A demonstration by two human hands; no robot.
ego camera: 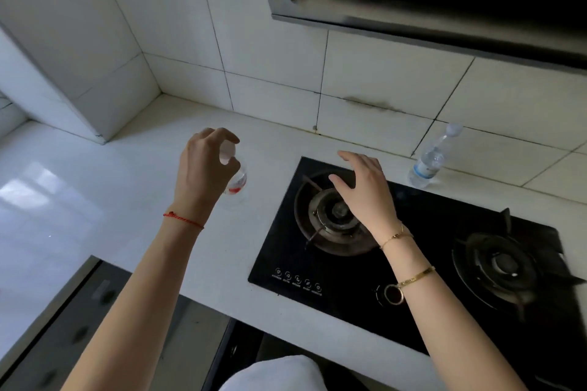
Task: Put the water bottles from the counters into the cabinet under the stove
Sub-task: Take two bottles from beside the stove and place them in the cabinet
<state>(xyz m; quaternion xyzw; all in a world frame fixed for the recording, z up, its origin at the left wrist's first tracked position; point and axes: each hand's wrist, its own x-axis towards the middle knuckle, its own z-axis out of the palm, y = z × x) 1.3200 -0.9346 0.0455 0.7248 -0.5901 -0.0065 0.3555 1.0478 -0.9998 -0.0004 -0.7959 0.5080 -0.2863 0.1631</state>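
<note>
A clear water bottle with a red label (236, 182) stands on the white counter (143, 187), left of the stove. My left hand (206, 165) is curled over its top, fingers and thumb closed around the white cap. My right hand (362, 187) hovers open above the stove's left burner (333, 216), fingers spread, holding nothing. A second clear bottle with a blue label (428, 162) stands upright on the counter behind the stove, close to the tiled wall. Below the counter's front edge, under the stove, a dark cabinet opening (241, 349) shows; its inside is hidden.
The black glass gas stove (422, 305) has two burners and a round knob at the front. A range hood (413, 0) hangs overhead. A tiled column (79, 82) juts out at the back left. Grey cabinet fronts (63, 336) sit lower left.
</note>
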